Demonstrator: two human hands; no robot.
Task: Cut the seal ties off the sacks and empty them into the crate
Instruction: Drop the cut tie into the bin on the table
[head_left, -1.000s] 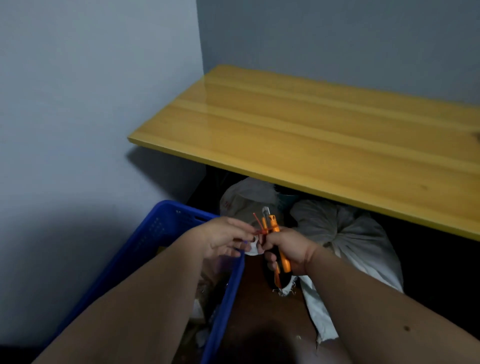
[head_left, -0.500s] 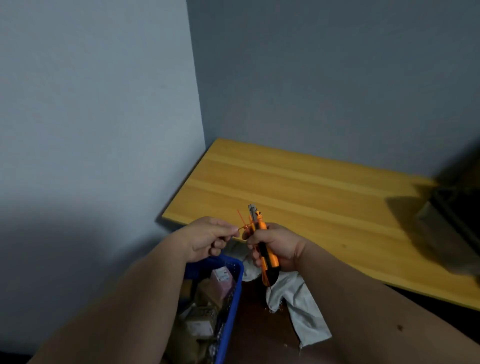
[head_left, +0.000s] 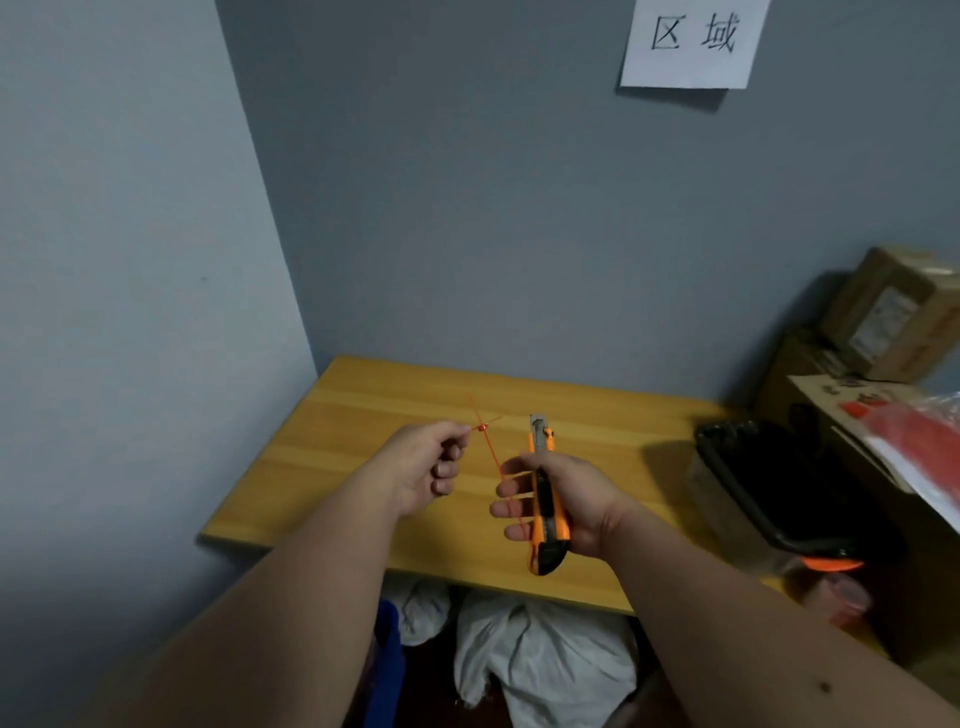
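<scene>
Orange seal tie hangs pinched by its head between the left hand's thumb and forefinger, while the right hand curls round an orange utility knife, blade end up, both held above the wooden bench toward its front edge. White sacks lie on the floor under that front edge, beside a blue crate below the bench's left front corner.
</scene>
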